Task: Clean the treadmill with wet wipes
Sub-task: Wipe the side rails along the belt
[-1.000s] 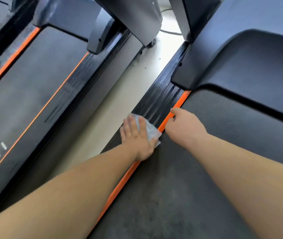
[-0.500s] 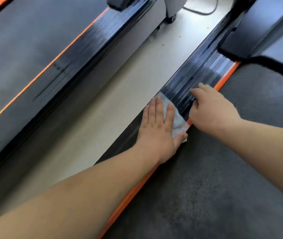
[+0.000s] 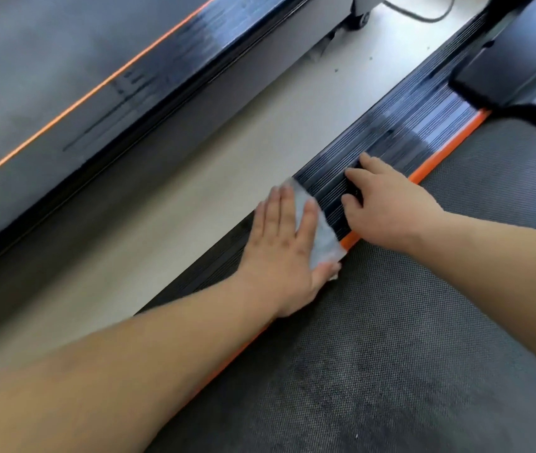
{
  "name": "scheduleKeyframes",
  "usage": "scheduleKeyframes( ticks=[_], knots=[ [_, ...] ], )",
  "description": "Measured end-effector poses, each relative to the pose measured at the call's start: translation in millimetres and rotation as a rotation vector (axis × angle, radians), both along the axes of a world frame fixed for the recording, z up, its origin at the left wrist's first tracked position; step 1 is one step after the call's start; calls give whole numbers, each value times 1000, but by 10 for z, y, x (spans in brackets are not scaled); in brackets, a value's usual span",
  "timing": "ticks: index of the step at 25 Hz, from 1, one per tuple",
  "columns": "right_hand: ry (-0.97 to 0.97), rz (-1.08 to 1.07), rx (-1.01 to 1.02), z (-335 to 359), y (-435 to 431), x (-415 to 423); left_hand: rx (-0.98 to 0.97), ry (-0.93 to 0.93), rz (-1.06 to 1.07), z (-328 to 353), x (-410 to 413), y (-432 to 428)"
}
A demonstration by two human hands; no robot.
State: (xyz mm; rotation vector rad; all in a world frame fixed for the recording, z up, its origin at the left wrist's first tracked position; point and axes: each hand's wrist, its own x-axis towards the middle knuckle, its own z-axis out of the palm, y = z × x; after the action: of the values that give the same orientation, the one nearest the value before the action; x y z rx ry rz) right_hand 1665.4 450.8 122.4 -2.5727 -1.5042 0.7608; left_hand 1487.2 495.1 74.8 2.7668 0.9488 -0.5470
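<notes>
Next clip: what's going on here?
A person is cleaning a treadmill. The left hand presses a pale wet wipe flat onto the ribbed black side rail, beside the orange edge strip. The right hand rests its bent fingers on the same rail just ahead, holding nothing. The dark grey textured belt lies alongside.

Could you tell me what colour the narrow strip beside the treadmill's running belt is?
The narrow plastic strip is bright orange, seen in the head view.

Wet wipe (image 3: 321, 237) mostly under left hand (image 3: 279, 245)
</notes>
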Motion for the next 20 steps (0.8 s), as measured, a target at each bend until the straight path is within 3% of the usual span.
scheduleKeyframes(
  ticks=[4,8,20],
  knots=[
    [-13,-12,52,118,-71,9,-21,-23,-24,-57,633,167],
    [3,37,11,166,-124,-59,-2,-70,-29,-88,560,139],
    [-48,545,125,90,256,-1167,28,-13,167,16,-2126,-565]
  ],
)
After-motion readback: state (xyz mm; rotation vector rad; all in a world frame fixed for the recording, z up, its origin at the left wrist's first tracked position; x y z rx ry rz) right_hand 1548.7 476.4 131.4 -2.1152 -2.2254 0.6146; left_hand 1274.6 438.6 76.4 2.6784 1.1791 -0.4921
